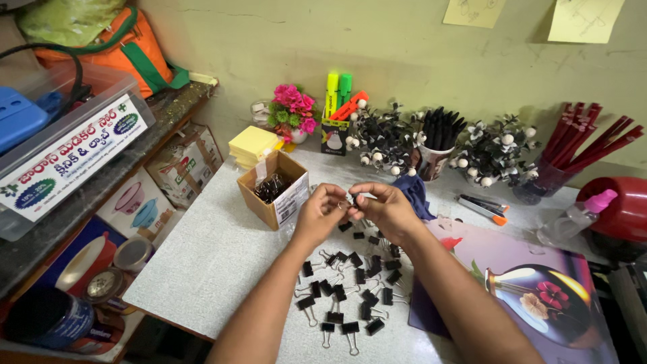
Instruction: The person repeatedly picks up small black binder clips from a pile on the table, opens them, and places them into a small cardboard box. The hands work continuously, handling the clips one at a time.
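My left hand (319, 214) and my right hand (387, 210) meet above the table, fingertips pinched together on one small black binder clip (351, 199). Below them several black binder clips (350, 290) with silver wire handles lie scattered on the grey speckled table (216, 256). A small open cardboard box (275, 189) holding more black clips stands just left of my left hand.
Yellow sticky notes (253, 145), pink flowers (294, 108), highlighters (337, 91), cups of black pens (439, 135) and red pens (583, 145), a spray bottle (576, 217) and a red bowl (623, 205) line the back. A picture mat (532, 283) lies right. Shelves with boxes stand left.
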